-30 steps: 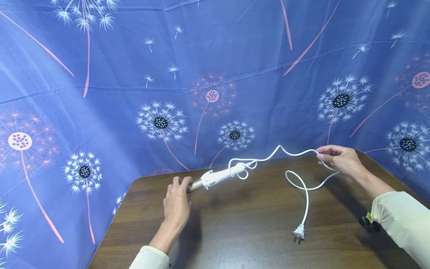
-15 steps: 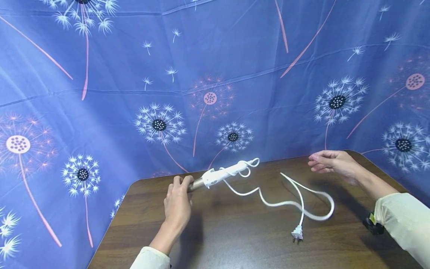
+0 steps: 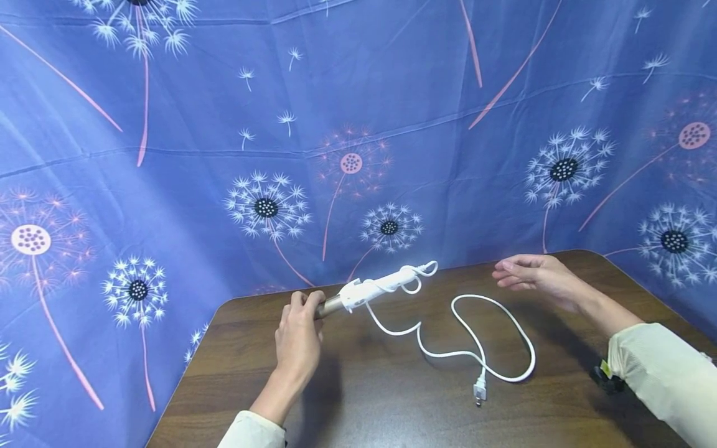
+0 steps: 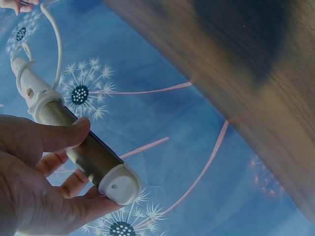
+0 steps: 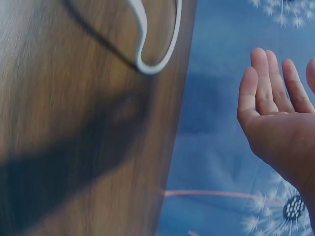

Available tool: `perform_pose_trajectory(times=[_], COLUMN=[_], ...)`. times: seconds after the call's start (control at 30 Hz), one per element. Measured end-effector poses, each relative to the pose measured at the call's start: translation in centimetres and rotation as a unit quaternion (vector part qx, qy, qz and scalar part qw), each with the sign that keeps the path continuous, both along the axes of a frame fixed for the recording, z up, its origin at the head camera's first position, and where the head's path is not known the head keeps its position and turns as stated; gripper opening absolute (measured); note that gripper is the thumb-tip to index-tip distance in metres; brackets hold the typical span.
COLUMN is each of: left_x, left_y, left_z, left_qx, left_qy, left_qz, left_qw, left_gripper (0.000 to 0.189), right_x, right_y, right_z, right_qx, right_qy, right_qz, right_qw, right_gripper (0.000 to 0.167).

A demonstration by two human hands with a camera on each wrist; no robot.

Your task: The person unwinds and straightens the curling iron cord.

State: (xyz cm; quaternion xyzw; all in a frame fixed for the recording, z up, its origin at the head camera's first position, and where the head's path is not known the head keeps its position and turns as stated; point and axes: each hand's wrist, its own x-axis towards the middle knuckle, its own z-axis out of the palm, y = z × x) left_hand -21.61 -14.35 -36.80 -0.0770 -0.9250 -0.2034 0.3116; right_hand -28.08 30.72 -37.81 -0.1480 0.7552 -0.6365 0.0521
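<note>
A curling iron point(image 3: 386, 284) with a white handle and a bronze-coloured barrel point(image 4: 106, 160) hangs tilted over the table's far side. My left hand point(image 3: 297, 339) grips it by the barrel, thumb on one side and fingers beneath, near the white end cap point(image 4: 121, 186). Part of the white cord winds loosely round the handle. From there the cord point(image 5: 141, 29) droops in a wide loop, ending in a two-pin plug point(image 3: 480, 391) towards the table's front. My right hand point(image 3: 546, 280) holds nothing; its fingers are extended, to the right of the handle and beyond the cord loop.
The brown wooden table point(image 3: 392, 410) has rounded far corners. Close behind it hangs a blue cloth point(image 3: 448, 155) printed with dandelions. A small black object point(image 3: 607, 378) shows under the right sleeve.
My right hand has let go of the cord and moved slightly left. The cord has dropped and swung left with its plug. My left hand keeps its grip on the curling iron.
</note>
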Motion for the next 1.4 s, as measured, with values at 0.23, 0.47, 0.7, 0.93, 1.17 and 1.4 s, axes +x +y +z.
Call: perform_pose_trajectory(times=[0.23,0.47,0.7,0.93,1.17,1.4], left_x=[-0.1,-0.1,0.0,0.1,0.0,-0.1], left_y=[0.3,0.5,0.8,0.9,1.0,1.1], left_z=[0.0,0.0,0.2,0.3,0.2,0.2], left_qx=[-0.002,-0.002,-0.003,0.001,0.003,0.003], left_qy=[0.01,0.007,0.0,0.0,0.007,0.017], left_qz=[-0.01,-0.012,-0.011,-0.013,-0.016,-0.019], left_qw=[0.9999,0.9999,0.9999,0.9999,0.9998,0.9997], left_gripper=[0.05,0.051,0.05,0.051,0.05,0.049], right_x=[0.0,-0.2,-0.1,0.4,0.8,1.1], right_y=[-2.8,-5.3,-7.6,-9.7,-11.8,-13.4], right_z=[-0.2,-1.6,-2.2,-2.9,-3.6,-3.7], right_qx=[-0.028,-0.037,-0.033,-0.002,0.024,0.041], right_qy=[-0.008,-0.01,-0.013,-0.033,-0.01,0.005], right_qz=[0.048,0.078,0.113,0.128,0.173,0.162], right_qw=[0.9984,0.9962,0.9929,0.9912,0.9846,0.986], right_gripper=[0.033,0.049,0.049,0.047,0.044,0.034])
